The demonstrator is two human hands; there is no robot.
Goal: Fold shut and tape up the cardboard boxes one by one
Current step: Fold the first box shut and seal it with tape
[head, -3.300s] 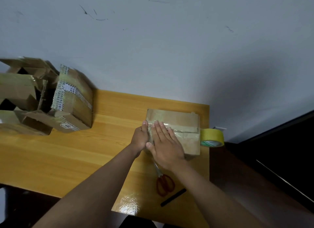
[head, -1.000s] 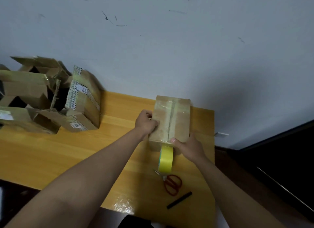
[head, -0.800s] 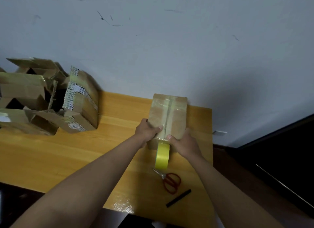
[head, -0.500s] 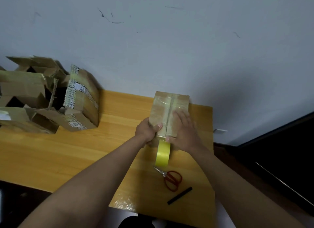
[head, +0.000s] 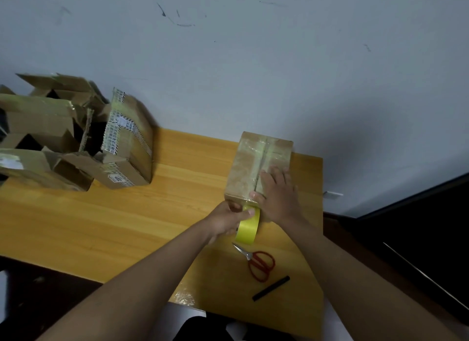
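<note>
Head view, looking down at a bench (head: 127, 213) of pale yellow wood set against a grey-white wall (head: 253, 61).

A closed cardboard box (head: 253, 163) stands at the far right of the bench, its long side running away from the viewer, with a taped seam down the middle of its top. The right hand (head: 278, 196) lies flat on the near right part of the box top, fingers straight and spread; its thumb presses on the near end of the seam at the box edge. Its grip is wide and holds nothing.

Just below that edge, the left hand (head: 228, 220) curls around a yellow roll of tape (head: 248, 226), thumb on the top of the roll. This grip is closed on the roll, which stands on edge against the near face of the box. A strip of tape seems to run from the roll up onto the box edge under the right thumb.

At the far left of the bench is a heap of open cardboard boxes (head: 45, 137) with flaps raised; their insides are dark and I cannot tell what they hold. Leaning against the heap's right side is a taped box (head: 129, 147) with printed labels.

Near the viewer, red-handled scissors (head: 258, 263) lie on the bench just beyond the roll, and a black pen (head: 271, 288) lies nearer still. A dark floor shows at right.
</note>
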